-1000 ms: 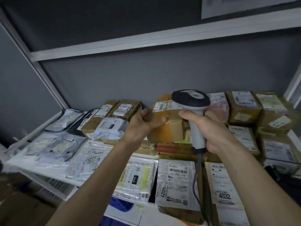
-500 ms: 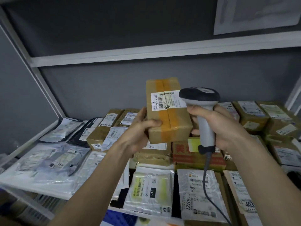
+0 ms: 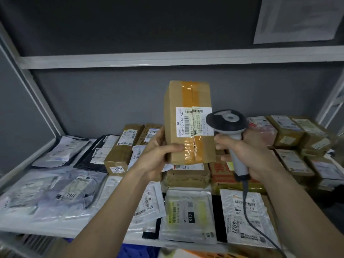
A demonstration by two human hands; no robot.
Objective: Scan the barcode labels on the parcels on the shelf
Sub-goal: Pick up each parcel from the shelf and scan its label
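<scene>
Step in hand: I am holding one cardboard box (image 3: 188, 123) up off the shelf (image 3: 61, 232) and bringing the scanner (image 3: 229, 127) to its label, so I am judging this to be one scan in the middle of the job.

Left hand (image 3: 158, 153): I am gripping the box by its lower left corner, thumb lying across the front face, fingers wrapped behind.

Right hand (image 3: 247, 155): I am clenching the scanner's handle, its head sitting just beside the box's right edge and overlapping the label's corner.

Barcode label (image 3: 193, 121): it is facing me, upright on the taped front, with printed bars along its top edge.

Scan itself: I am seeing no beam or light on the label, so I cannot tell whether it is registering.

Done so far: nothing in view is marking any parcel as scanned, so I cannot tell how many are finished.

Left to do: many parcels are lying on the shelf, grey poly bags (image 3: 55, 192) at the left and front, more boxes (image 3: 290, 133) stacked at the right; I am guessing most are waiting.

Cable (image 3: 247, 205): it is trailing down from the handle across the front bags.
</scene>
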